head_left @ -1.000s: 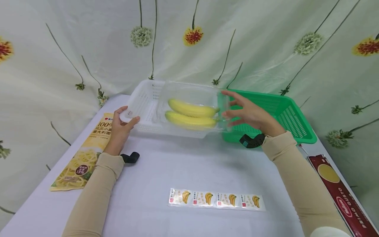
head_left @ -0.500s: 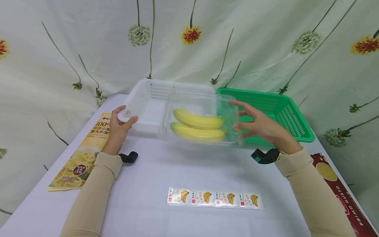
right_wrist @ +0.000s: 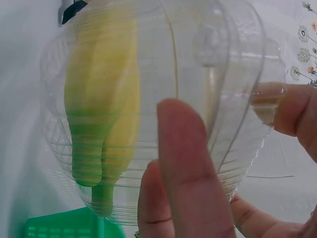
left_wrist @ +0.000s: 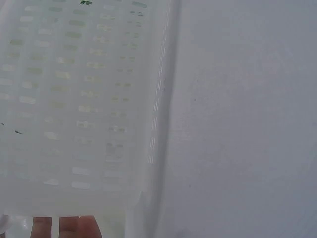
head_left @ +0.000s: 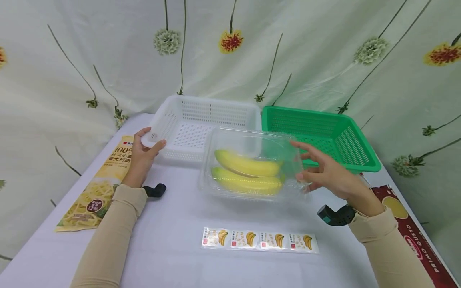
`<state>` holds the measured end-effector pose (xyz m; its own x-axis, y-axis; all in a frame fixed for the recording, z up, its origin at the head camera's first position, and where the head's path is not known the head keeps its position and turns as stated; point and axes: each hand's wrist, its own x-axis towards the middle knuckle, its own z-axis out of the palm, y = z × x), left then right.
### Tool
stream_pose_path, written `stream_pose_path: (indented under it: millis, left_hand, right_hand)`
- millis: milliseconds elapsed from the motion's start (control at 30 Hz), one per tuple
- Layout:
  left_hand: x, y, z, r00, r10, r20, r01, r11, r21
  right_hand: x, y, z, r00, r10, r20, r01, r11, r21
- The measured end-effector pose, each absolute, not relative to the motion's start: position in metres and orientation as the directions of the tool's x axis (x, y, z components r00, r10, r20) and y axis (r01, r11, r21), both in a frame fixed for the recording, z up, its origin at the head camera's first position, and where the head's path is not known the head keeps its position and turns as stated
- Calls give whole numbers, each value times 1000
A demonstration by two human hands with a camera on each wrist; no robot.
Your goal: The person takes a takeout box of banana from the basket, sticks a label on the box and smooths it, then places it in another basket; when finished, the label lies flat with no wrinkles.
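My right hand holds a clear plastic food box by its right end, in front of the two baskets. Inside the box lie two yellow bananas with greenish tips, side by side. In the right wrist view the thumb and fingers are spread around the end of the box, and the bananas show through its ribbed wall. My left hand grips the left end of a white perforated basket, thumb over the rim. The left wrist view shows that basket's slotted wall and a few fingertips.
A green basket stands to the right of the white one. A strip of banana-print stickers lies on the white table near me. A yellow pasta bag is at the left, a red package at the right edge. Flowered cloth hangs behind.
My right hand has brought the banana box from over the white basket toward me and slightly right, leaving the basket's inside visible. My left hand has stayed on the white basket.
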<state>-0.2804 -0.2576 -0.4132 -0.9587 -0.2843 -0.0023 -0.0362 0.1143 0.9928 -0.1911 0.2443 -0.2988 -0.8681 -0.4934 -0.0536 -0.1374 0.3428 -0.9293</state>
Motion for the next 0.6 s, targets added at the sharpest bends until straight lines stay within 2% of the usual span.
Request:
stream_pose_path:
  millis: [367,600]
  left_hand:
    - [-278,-257,-412,-954,-299,-13,-52,123,991]
    - [-276,-254,-410,-954,-299,-9,-50,129,990]
  right_hand:
    - [-164,259,-334,-866,-496,-58,-108,300,-948]
    - [-158,262,-359,-861,-500,-93,-62,285,-956]
